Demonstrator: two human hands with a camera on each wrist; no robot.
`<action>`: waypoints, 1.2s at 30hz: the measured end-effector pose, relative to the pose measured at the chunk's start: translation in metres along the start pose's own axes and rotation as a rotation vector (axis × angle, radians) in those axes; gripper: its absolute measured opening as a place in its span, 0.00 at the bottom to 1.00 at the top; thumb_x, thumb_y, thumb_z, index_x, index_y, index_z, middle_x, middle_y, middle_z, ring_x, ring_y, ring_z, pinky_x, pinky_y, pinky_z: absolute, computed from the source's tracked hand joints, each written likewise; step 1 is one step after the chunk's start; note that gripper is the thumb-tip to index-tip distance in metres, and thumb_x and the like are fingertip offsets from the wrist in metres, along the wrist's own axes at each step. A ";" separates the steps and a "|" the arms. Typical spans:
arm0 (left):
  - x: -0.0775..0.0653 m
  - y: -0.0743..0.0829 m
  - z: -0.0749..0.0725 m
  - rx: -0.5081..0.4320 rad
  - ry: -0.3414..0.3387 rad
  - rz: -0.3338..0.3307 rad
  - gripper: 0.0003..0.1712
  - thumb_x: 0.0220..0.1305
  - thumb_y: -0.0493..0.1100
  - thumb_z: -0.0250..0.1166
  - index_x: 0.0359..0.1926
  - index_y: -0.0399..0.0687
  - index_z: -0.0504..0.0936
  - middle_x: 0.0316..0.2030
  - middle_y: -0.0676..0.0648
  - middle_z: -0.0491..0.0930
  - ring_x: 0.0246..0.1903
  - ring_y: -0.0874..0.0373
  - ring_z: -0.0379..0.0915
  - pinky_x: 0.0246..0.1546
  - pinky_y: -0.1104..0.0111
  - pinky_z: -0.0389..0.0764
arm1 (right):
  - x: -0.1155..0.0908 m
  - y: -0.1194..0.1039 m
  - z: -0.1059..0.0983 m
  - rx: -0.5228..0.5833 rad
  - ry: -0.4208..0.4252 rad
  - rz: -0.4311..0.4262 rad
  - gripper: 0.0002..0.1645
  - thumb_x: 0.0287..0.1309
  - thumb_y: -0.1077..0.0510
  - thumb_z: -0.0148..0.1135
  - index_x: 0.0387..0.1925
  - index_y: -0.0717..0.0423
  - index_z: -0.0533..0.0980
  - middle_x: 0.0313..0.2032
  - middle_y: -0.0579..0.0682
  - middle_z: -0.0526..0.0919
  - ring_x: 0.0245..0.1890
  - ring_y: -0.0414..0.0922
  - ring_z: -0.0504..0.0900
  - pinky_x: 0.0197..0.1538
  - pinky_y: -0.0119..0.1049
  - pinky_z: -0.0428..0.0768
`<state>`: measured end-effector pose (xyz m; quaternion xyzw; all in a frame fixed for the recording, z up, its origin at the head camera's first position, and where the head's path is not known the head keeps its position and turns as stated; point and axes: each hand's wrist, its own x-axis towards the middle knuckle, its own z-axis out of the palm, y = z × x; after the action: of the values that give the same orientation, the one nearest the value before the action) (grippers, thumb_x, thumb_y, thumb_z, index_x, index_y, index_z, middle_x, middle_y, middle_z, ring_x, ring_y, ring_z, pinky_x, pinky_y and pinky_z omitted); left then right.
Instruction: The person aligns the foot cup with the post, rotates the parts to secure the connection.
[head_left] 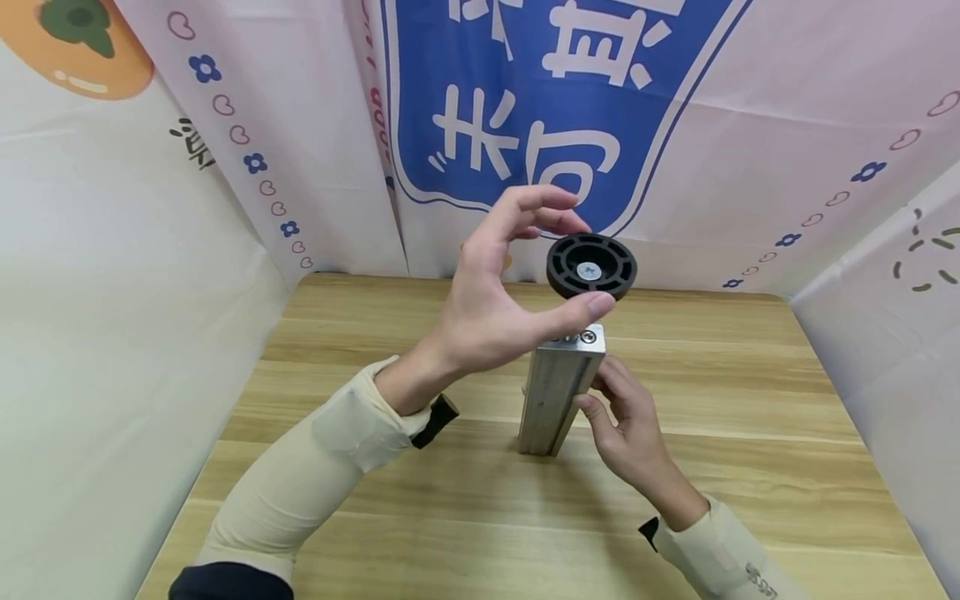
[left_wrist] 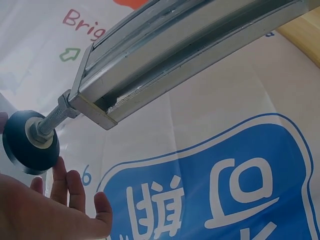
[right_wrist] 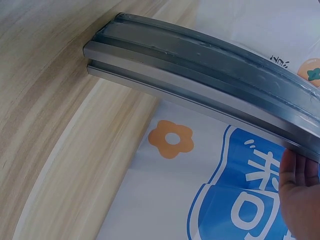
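Note:
An aluminium extrusion profile [head_left: 557,400] stands upright on the wooden table, with a bolted end plate [head_left: 592,337] on top. Above it sits a round black levelling foot [head_left: 591,268], a cross-head screw at its centre. The left wrist view shows its threaded stem [left_wrist: 51,122] and a nut [left_wrist: 66,103] against the end plate. My left hand [head_left: 487,308] pinches the foot's rim, thumb at the near side and fingertips at the far side. Lower down, my right hand [head_left: 630,425] grips the profile's right side; its fingers are partly hidden behind the metal.
The wooden table [head_left: 360,500] reaches back to a printed fabric wall [head_left: 705,200] with a blue sign. White fabric walls [head_left: 112,333] rise on both sides. Black straps [head_left: 435,421] show at the sleeve cuffs.

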<state>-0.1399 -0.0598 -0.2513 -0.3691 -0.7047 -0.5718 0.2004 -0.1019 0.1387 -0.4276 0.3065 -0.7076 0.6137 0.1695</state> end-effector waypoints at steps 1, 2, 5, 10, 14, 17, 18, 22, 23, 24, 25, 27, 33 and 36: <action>0.000 0.000 0.000 -0.016 -0.008 0.002 0.40 0.51 0.39 0.79 0.63 0.34 0.73 0.52 0.41 0.85 0.57 0.57 0.78 0.65 0.57 0.71 | 0.000 0.000 0.000 -0.003 0.001 0.005 0.25 0.63 0.79 0.61 0.62 0.72 0.76 0.58 0.45 0.80 0.54 0.37 0.81 0.59 0.28 0.82; 0.000 -0.001 0.000 -0.030 -0.017 0.005 0.38 0.53 0.39 0.77 0.63 0.34 0.72 0.53 0.40 0.86 0.58 0.57 0.79 0.67 0.58 0.70 | 0.000 0.000 0.000 -0.003 0.002 0.007 0.25 0.63 0.79 0.61 0.62 0.72 0.76 0.58 0.45 0.80 0.54 0.36 0.81 0.59 0.28 0.82; 0.000 -0.002 0.000 -0.071 -0.050 0.031 0.34 0.58 0.41 0.70 0.63 0.31 0.71 0.55 0.36 0.85 0.62 0.53 0.78 0.73 0.60 0.66 | 0.000 0.000 0.000 -0.001 0.003 0.010 0.25 0.62 0.80 0.61 0.61 0.73 0.76 0.57 0.45 0.81 0.54 0.36 0.81 0.59 0.28 0.82; 0.001 -0.003 0.001 -0.117 -0.112 0.066 0.28 0.65 0.42 0.57 0.62 0.27 0.71 0.59 0.32 0.82 0.66 0.49 0.76 0.76 0.58 0.66 | 0.001 -0.001 0.000 0.001 0.003 0.012 0.24 0.61 0.80 0.61 0.59 0.73 0.77 0.56 0.46 0.81 0.53 0.37 0.81 0.59 0.28 0.82; 0.001 -0.004 0.001 -0.146 -0.154 0.067 0.28 0.67 0.40 0.52 0.63 0.26 0.70 0.63 0.30 0.79 0.69 0.48 0.74 0.78 0.58 0.65 | 0.000 -0.001 0.000 -0.003 0.001 0.015 0.24 0.61 0.80 0.61 0.59 0.73 0.77 0.56 0.45 0.81 0.54 0.37 0.81 0.59 0.28 0.82; 0.000 -0.003 0.001 -0.149 -0.161 0.061 0.29 0.67 0.40 0.50 0.65 0.26 0.68 0.65 0.29 0.77 0.70 0.48 0.73 0.79 0.58 0.61 | 0.000 -0.001 0.001 -0.001 0.002 0.012 0.23 0.62 0.80 0.61 0.59 0.73 0.77 0.56 0.45 0.81 0.54 0.37 0.81 0.59 0.28 0.82; 0.000 -0.003 0.001 -0.143 -0.157 0.057 0.29 0.67 0.40 0.51 0.65 0.27 0.68 0.65 0.30 0.77 0.70 0.49 0.72 0.79 0.58 0.61 | 0.000 -0.001 0.000 0.000 0.003 0.011 0.23 0.62 0.80 0.61 0.59 0.73 0.77 0.56 0.45 0.81 0.54 0.37 0.81 0.59 0.28 0.82; 0.001 0.000 0.001 -0.081 -0.099 0.038 0.32 0.64 0.44 0.59 0.65 0.30 0.70 0.63 0.34 0.80 0.68 0.53 0.73 0.75 0.59 0.66 | 0.000 0.000 0.000 0.008 0.005 0.004 0.23 0.62 0.80 0.61 0.59 0.74 0.76 0.56 0.45 0.81 0.53 0.37 0.81 0.59 0.28 0.82; 0.001 0.000 0.001 -0.059 -0.078 0.029 0.33 0.63 0.45 0.62 0.65 0.32 0.71 0.62 0.36 0.80 0.66 0.54 0.74 0.73 0.59 0.68 | 0.000 0.000 0.000 0.009 0.005 0.002 0.23 0.62 0.79 0.61 0.60 0.74 0.76 0.56 0.45 0.81 0.53 0.37 0.81 0.59 0.28 0.82; 0.001 0.001 0.001 -0.037 -0.056 0.020 0.34 0.61 0.46 0.65 0.65 0.33 0.72 0.60 0.38 0.81 0.65 0.56 0.75 0.71 0.60 0.70 | 0.000 0.000 0.000 0.007 0.004 0.002 0.24 0.62 0.80 0.61 0.60 0.73 0.76 0.56 0.45 0.81 0.53 0.37 0.81 0.59 0.28 0.82; 0.001 0.001 0.001 -0.019 -0.037 0.009 0.35 0.59 0.46 0.68 0.64 0.34 0.72 0.59 0.39 0.82 0.63 0.57 0.75 0.69 0.60 0.71 | 0.001 0.000 0.000 0.006 0.003 0.002 0.24 0.62 0.80 0.61 0.60 0.73 0.76 0.56 0.45 0.81 0.53 0.37 0.81 0.59 0.28 0.82; 0.001 0.001 0.002 0.007 -0.010 -0.005 0.37 0.55 0.44 0.74 0.64 0.36 0.73 0.56 0.41 0.82 0.59 0.58 0.76 0.65 0.61 0.73 | 0.001 0.000 0.000 0.002 0.001 0.004 0.24 0.62 0.79 0.61 0.61 0.72 0.76 0.56 0.45 0.81 0.54 0.36 0.81 0.59 0.28 0.82; 0.000 0.002 0.004 0.048 0.011 -0.006 0.45 0.45 0.39 0.85 0.63 0.35 0.73 0.50 0.42 0.81 0.53 0.57 0.75 0.60 0.63 0.76 | 0.000 0.000 0.000 0.004 0.004 0.009 0.24 0.63 0.79 0.61 0.60 0.73 0.76 0.57 0.44 0.80 0.54 0.36 0.81 0.59 0.28 0.82; 0.000 0.002 0.004 0.052 0.013 -0.004 0.44 0.46 0.39 0.84 0.63 0.35 0.73 0.49 0.42 0.82 0.52 0.57 0.75 0.59 0.63 0.76 | -0.001 0.000 0.000 0.005 0.003 0.007 0.23 0.63 0.78 0.61 0.60 0.73 0.76 0.57 0.44 0.80 0.54 0.36 0.81 0.59 0.27 0.82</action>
<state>-0.1374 -0.0560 -0.2513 -0.3584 -0.7189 -0.5561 0.2132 -0.1014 0.1388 -0.4279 0.3034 -0.7069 0.6165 0.1677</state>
